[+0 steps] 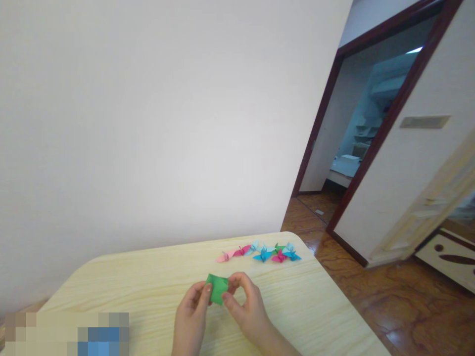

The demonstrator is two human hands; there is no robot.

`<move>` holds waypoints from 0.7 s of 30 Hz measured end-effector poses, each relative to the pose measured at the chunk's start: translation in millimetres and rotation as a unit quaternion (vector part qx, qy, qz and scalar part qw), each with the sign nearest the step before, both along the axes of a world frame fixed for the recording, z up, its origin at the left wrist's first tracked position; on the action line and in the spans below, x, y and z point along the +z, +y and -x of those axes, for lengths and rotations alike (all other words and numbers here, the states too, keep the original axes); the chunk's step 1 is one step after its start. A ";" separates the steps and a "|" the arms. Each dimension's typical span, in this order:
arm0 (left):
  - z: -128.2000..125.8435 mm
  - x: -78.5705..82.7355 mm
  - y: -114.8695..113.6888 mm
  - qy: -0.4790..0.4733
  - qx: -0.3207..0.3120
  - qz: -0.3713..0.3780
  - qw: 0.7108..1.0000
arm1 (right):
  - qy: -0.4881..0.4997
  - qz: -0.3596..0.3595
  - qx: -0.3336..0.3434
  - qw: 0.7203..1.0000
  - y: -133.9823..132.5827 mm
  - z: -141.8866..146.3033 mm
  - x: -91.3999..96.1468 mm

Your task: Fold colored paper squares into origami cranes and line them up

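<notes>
A small piece of green folded paper is held up between my two hands, just above the wooden table. My left hand pinches its left edge, thumb in front and fingers behind. On the other side, my right hand grips the right edge between thumb and fingers. Beyond the hands, several folded paper cranes lie in a cluster: a pink crane, a magenta crane, a blue crane and others in light blue and green.
A plain white wall rises directly behind the table. At the right, a dark red door frame opens onto another room. Brown wooden floor runs along the table's right side, and a white cabinet stands farther right. The lower left corner is pixelated.
</notes>
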State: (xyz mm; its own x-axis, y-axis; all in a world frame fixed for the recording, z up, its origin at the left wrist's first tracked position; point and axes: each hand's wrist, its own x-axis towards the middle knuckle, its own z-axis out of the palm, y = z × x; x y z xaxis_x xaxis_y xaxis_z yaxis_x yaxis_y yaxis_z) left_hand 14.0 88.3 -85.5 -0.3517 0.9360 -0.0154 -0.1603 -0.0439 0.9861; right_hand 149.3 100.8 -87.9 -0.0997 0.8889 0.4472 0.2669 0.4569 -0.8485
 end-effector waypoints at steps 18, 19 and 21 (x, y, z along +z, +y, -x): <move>-2.9 5.3 0.3 -0.004 -0.049 0.013 0.999 | 0.075 0.101 -0.027 0.992 6.6 -1.3 3.2; -3.1 4.5 0.8 -0.001 -0.055 0.012 0.998 | 0.079 0.098 -0.029 0.992 7.1 -1.6 2.6; -3.3 2.7 1.8 0.000 -0.060 0.011 0.998 | 0.086 0.086 -0.026 0.992 7.7 -2.1 1.7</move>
State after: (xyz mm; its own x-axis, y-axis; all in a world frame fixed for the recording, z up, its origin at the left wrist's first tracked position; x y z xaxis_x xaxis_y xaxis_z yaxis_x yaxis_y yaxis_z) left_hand 17.3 90.1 -82.8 -0.2379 0.9706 -0.0356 -0.1626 -0.0037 0.9867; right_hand 151.4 108.4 -86.2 0.0126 0.9553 0.2955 0.1305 0.2914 -0.9476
